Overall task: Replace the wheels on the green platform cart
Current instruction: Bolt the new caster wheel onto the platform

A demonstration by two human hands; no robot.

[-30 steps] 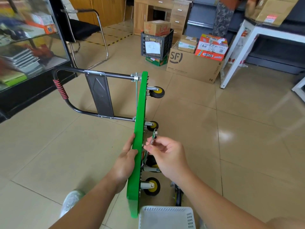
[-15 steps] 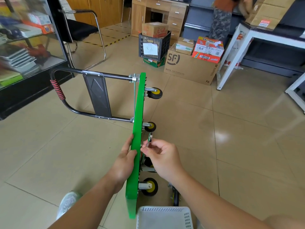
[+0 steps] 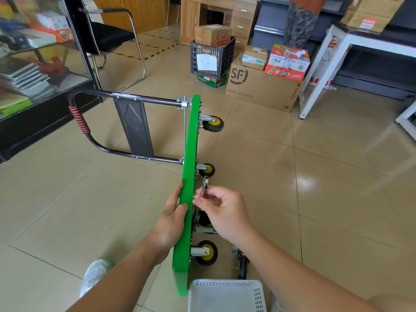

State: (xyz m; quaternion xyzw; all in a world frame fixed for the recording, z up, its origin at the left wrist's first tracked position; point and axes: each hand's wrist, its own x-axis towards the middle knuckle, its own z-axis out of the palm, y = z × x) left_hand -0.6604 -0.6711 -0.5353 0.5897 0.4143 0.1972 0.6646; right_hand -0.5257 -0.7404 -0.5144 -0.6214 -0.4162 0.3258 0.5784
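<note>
The green platform cart stands on its side edge on the tiled floor, deck facing left, its black folding handle lying out to the left and its yellow-hubbed wheels sticking out to the right. The left hand clasps the deck's upper edge, thumb over the rim. The right hand pinches a small metal wrench in its grip, just beside the underside. A loose caster lies on the floor near a white perforated basket.
</note>
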